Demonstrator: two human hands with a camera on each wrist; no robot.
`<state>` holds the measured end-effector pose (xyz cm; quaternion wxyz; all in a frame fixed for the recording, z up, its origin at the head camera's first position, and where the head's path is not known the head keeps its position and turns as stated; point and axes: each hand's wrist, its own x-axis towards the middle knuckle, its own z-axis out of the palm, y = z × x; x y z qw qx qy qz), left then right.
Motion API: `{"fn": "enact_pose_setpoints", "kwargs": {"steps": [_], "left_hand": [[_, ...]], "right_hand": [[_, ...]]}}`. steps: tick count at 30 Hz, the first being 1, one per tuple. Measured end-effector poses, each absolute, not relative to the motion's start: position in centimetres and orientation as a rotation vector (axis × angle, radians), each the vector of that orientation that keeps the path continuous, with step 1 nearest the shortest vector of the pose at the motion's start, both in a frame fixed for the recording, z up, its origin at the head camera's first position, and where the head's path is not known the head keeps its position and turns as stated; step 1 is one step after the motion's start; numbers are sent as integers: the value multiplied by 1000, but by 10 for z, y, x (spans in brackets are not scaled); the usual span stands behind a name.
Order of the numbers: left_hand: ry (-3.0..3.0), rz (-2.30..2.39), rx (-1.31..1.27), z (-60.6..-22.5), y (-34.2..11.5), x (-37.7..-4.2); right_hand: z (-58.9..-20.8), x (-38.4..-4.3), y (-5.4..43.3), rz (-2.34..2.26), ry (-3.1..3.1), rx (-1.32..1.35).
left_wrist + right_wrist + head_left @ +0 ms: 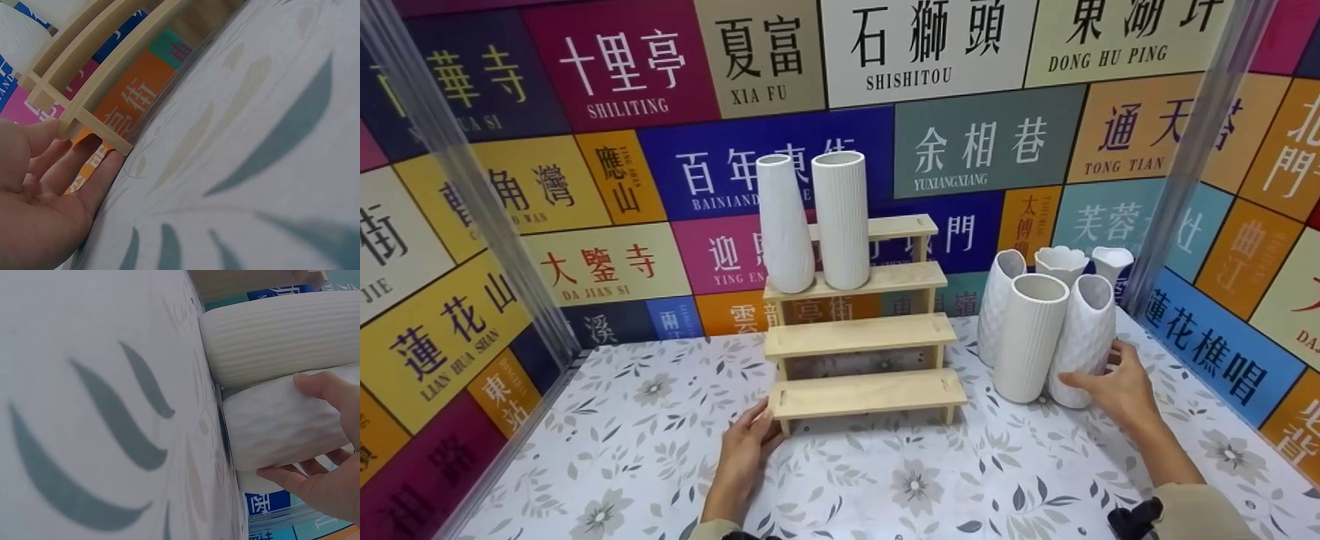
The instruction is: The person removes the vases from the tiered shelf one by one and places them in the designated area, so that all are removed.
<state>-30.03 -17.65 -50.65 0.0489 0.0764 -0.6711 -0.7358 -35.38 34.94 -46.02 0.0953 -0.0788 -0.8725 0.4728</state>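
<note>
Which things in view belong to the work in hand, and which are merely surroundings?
Work:
stepped wooden stand, left hand at its corner
two vases on the stand
dimpled vase in the right hand
four vases grouped beside it

Surroundings:
floral tablecloth
lettered wall panels
clear corner posts

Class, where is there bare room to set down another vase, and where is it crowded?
Bare: the two lowest steps of the stand; the table left of the stand; and the front stretch between the left hand and right hand. Crowded: right of the stand, where five vases cluster.
</note>
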Motion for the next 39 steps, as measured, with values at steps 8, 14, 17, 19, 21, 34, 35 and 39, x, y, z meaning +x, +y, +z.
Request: {"fn": "enact_pose_setpoints", "kwargs": {"steps": [8,14,17,19,21,34,35,39], "left_hand": [[-2036,-2250,208,-507,-178,-300],[-2047,-2230,204,-509,-178,-300],[-2026,-2252,176,-510,-177,-300],[-2013,-2270,156,-509,-177,-300],[-2009,-2280,151,-508,-177,-300],[-1989,-2305,142,-508,-177,-299],[-1990,-2302,145,-508,-177,-298],[-1998,-2285,160,-507,-177,-298]], "right_hand": [[-463,-355,348,1467,-2559,-206],[-454,-352,358,1500,-2683,-191],[-446,-349,369,1492,-2763,-175],[-443,-346,377,1487,-2803,-160],[-441,-344,384,1489,-2830,-141],[-449,-344,383,1620,-2759,-195],[-448,-344,382,1608,-2750,-184],[-447,-343,380,1577,-2723,-149]]}}
